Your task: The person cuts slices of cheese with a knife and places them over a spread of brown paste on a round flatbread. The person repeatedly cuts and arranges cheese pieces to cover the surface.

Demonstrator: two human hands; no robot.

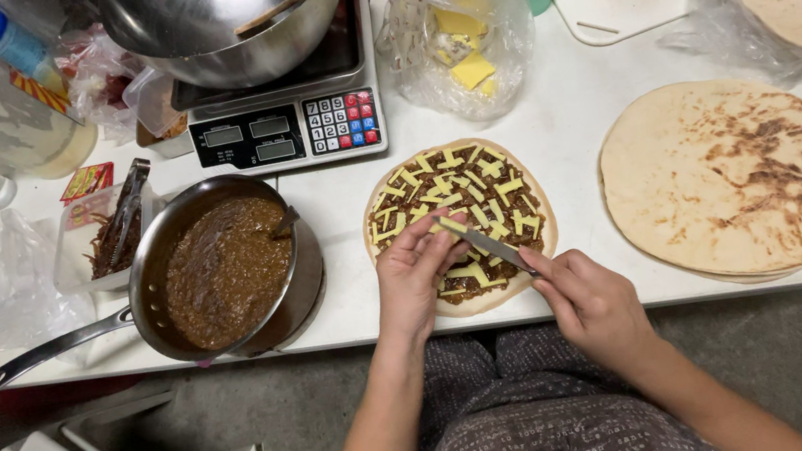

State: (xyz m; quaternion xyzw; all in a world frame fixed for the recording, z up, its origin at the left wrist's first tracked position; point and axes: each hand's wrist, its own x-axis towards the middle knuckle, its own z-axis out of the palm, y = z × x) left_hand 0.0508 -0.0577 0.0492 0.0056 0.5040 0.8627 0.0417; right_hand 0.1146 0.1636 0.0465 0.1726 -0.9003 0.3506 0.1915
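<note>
Yellow cheese strip (449,226) pinched in left hand (414,276) grip, over topped flatbread (461,222) at counter (559,107) front edge. Right hand (585,297) grip closed on thin knife (490,244), blade tip touching the strip. Pan of brown sauce (225,268) just left, plain flatbreads (726,176) right, scale (294,127) behind.

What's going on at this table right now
A person is topping a flatbread spread with brown sauce and yellow cheese strips. The left hand steadies a cheese strip while the right hand holds a knife against it. A pan of sauce sits left, plain flatbreads right.
</note>
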